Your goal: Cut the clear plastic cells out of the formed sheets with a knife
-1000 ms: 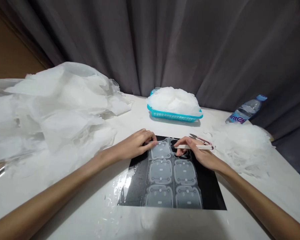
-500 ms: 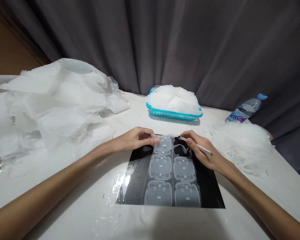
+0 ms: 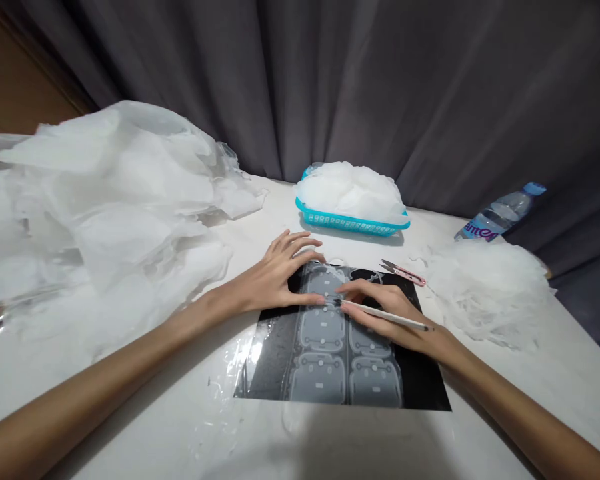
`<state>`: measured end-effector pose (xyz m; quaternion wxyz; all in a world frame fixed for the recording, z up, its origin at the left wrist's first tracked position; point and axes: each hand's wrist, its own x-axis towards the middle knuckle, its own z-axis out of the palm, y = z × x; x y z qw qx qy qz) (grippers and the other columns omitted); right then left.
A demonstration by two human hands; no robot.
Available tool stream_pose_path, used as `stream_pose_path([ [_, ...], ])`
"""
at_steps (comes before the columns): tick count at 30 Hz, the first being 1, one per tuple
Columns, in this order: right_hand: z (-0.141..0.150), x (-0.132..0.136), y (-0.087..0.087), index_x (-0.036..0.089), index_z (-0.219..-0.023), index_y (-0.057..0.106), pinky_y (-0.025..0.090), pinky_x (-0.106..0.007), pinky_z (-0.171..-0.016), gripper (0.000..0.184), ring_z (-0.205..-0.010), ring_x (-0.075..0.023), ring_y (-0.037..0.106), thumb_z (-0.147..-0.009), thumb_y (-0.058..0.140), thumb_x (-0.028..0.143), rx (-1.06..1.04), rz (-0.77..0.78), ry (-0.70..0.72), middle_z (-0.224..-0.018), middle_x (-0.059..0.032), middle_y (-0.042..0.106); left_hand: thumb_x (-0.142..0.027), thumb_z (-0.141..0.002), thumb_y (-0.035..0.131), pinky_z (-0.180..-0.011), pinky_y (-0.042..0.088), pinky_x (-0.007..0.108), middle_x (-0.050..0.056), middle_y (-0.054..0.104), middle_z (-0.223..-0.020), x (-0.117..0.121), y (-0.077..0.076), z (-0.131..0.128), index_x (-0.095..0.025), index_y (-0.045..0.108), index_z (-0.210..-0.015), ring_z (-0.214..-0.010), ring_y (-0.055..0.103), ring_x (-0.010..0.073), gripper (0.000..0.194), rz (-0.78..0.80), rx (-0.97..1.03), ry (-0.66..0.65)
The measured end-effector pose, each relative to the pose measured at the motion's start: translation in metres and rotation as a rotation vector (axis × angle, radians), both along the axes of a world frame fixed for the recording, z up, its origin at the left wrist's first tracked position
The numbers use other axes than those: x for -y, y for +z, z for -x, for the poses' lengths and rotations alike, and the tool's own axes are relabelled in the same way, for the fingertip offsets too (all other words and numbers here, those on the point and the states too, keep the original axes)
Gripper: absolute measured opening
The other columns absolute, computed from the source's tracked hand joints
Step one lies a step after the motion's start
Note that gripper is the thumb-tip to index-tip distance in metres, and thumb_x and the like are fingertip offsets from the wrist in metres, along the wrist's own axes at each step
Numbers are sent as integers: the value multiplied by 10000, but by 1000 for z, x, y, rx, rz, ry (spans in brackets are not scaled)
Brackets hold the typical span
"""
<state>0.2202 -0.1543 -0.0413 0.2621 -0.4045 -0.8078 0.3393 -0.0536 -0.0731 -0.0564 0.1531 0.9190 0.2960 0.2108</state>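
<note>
On a black mat (image 3: 275,360) lies a translucent sheet (image 3: 347,377) marked with rounded panel shapes in two columns. My right hand (image 3: 387,310) pinches a slim white pen-like tool (image 3: 395,317), its dark tip close to the top left panel. I cannot tell whether the tip touches the sheet. At the sheet's upper left edge is my left hand (image 3: 287,273), with fingers spread and thumb stretched out near the tool's tip. A cut-out gap with dark mat showing sits in the top right panel, partly hidden behind my right hand. Thread snips with pink handles (image 3: 410,275) rest just beyond that hand.
A turquoise basket (image 3: 355,223) heaped with white thin pieces stands at the back. Piled translucent sheets (image 3: 120,193) cover the left side. White scraps (image 3: 485,293) lie to the right, with a tilted water bottle (image 3: 500,212) behind them. A grey curtain (image 3: 330,87) hangs behind the table.
My right hand has moved left and nearer with the pen-like tool, uncovering the thread snips. My left hand has spread its fingers, which were pinched at the sheet's edge.
</note>
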Motion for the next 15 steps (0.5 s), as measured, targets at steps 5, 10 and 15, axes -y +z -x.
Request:
stream_pose_path([
  [5,0,-12,-3,230,-1033,722,538,-328,-882,142,-960,-206,706,-1041,633,341,-19,-41,63,-1031,-42,750,-672,-872,736,-1182,363,591,100,599,-1484,11,2,-3,-291,664,-1340,-1396,472,386,608,9,-31,-62],
  [10,8,-13,-14,226,-1011,727,534,-359,-974,99,-1039,-209,702,-1024,662,300,-155,-26,52,-1070,-46,746,-538,-971,692,-1148,454,488,84,627,-1467,21,-9,-5,-305,677,-1362,-1363,570,316,455,197,29,-147],
  [15,11,-12,-24,234,-1018,736,542,-383,-984,117,-1046,-222,704,-1028,657,319,-160,-44,29,-1058,-49,760,-542,-935,737,-1147,461,507,75,663,-1419,22,-13,-6,-304,726,-1294,-1341,590,318,432,223,66,-114],
])
